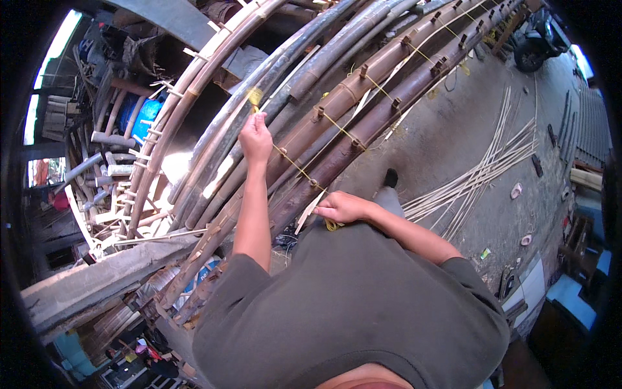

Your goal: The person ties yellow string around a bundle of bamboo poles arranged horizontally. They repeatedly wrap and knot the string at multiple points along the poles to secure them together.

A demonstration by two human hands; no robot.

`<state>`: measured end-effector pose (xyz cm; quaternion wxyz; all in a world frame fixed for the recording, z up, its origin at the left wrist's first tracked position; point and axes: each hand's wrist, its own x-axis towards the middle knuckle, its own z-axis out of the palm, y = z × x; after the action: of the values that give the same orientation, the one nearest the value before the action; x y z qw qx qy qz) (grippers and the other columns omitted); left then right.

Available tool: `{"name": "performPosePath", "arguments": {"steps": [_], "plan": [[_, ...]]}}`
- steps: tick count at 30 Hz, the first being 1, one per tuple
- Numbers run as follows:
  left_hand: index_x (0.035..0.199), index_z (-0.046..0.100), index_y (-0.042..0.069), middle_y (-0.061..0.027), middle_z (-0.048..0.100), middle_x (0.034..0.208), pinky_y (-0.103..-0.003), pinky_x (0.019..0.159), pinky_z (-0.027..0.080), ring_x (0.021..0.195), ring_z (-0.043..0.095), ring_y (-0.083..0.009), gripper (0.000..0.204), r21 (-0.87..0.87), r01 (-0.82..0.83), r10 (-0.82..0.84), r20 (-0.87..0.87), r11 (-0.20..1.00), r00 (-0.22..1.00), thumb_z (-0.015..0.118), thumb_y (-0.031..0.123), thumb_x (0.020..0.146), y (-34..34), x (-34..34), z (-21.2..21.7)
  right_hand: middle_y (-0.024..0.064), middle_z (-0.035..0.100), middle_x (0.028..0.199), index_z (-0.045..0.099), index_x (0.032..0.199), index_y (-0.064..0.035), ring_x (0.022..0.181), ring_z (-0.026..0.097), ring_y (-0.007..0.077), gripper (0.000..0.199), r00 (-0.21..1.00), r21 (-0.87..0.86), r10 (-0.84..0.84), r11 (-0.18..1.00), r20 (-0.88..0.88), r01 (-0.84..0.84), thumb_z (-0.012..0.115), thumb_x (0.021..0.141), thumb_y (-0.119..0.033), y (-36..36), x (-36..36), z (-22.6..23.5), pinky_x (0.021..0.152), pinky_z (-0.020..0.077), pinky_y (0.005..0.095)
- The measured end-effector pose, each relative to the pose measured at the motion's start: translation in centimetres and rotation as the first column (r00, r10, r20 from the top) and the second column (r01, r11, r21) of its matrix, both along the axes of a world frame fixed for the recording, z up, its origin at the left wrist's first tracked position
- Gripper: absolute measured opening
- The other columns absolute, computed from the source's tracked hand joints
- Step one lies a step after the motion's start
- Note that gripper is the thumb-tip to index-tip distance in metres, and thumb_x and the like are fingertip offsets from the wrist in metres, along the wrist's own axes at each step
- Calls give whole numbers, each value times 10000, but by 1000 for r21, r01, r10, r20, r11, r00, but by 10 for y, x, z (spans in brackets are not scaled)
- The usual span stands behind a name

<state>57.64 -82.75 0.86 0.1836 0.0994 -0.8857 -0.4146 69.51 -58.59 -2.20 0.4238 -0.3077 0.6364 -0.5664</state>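
Daylight is entering from both upper corners, overexposing those areas; fisheye distortion is bending edges, and the rim is vignetting black.

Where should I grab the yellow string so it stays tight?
Probably grab the yellow string on the bare stretch between the left hand and the right hand, pinching from above. There it runs straight and taut over the brown bamboo poles, clear of the small pegs.

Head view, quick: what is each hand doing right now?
Left hand: closed, pinching the yellow cord pulled taut.
Right hand: closed on the cord's lower end at the bamboo poles.
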Motion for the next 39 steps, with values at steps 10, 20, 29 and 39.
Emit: {"name": "performPosePath", "arguments": {"steps": [10, 20, 29, 39], "plan": [[1306, 533, -26, -245, 581, 1268, -386, 1020, 413, 1209, 551, -347, 573, -347, 517, -158, 692, 783, 705, 535, 403, 926, 22, -63, 4, 212, 660, 1013, 672, 1051, -47, 996, 619, 361, 366, 825, 423, -501, 709, -262, 565, 532, 922, -360, 164, -22, -58, 909, 465, 447], [1300, 545, -14, -200, 628, 1161, -334, 909, 474, 1050, 619, -247, 407, -237, 681, -578, 382, 693, 721, 546, 239, 982, 336, -141, 101, 212, 676, 962, 685, 1002, -43, 982, 635, 381, 379, 810, 686, -480, 464, -336, 560, 571, 870, -379, 379, -23, -76, 834, 502, 487], [1214, 604, -11, -223, 655, 1070, -379, 863, 503, 985, 646, -348, 366, -185, 971, -856, 468, 149, 220, 554, 248, 960, 637, -203, 11, 212, 672, 906, 672, 900, -17, 908, 634, 407, 329, 362, 524, -866, 143, -344, 839, 566, 880, -328, 536, -53, -117, 805, 489, 501], [1320, 534, 48, -287, 610, 1160, -461, 957, 461, 1124, 578, -413, 583, 264, 929, -321, 883, -259, -341, 555, 457, 905, 805, -219, -318, 216, 675, 1009, 702, 954, -26, 979, 643, 386, 377, -103, 854, -992, -114, -71, 507, 534, 892, -357, 660, 3, -327, 886, 496, 459]]}}
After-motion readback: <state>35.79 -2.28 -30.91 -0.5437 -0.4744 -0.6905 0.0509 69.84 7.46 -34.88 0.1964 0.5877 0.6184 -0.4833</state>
